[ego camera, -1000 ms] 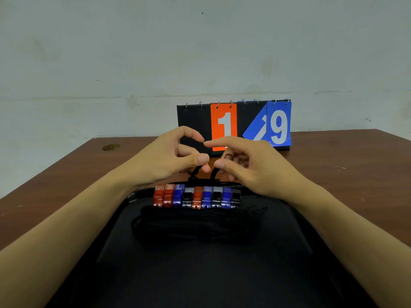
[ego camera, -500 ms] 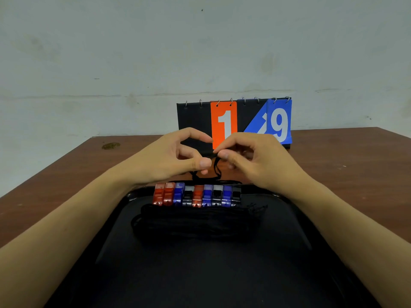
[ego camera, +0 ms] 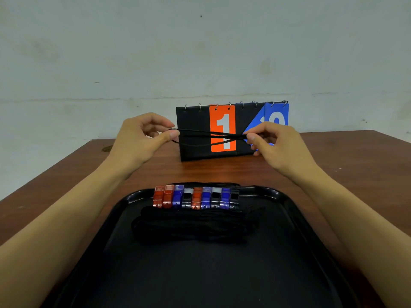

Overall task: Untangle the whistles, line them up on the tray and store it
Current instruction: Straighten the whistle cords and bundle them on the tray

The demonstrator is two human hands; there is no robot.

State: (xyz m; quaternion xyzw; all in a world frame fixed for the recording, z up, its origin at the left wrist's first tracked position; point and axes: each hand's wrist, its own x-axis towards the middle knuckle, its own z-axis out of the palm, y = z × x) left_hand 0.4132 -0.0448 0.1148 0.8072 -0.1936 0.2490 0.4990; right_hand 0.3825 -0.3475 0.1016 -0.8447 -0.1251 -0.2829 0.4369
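Several whistles, red, blue and black, lie side by side in a row along the far edge of a black tray. Their black cords are heaped on the tray just in front of the row. Above the table, beyond the tray, a black cord is stretched level between my hands. My left hand pinches its left end between thumb and forefinger. My right hand pinches the other end the same way. No whistle is visible on this cord.
A flip scoreboard with an orange 1 and a blue 9 stands on the brown wooden table behind my hands. A pale wall rises behind the table. The tray fills the near part of the table.
My hands were close together over the whistles, fingertips almost touching. They have risen and drawn apart, pulling the black cord taut between them.
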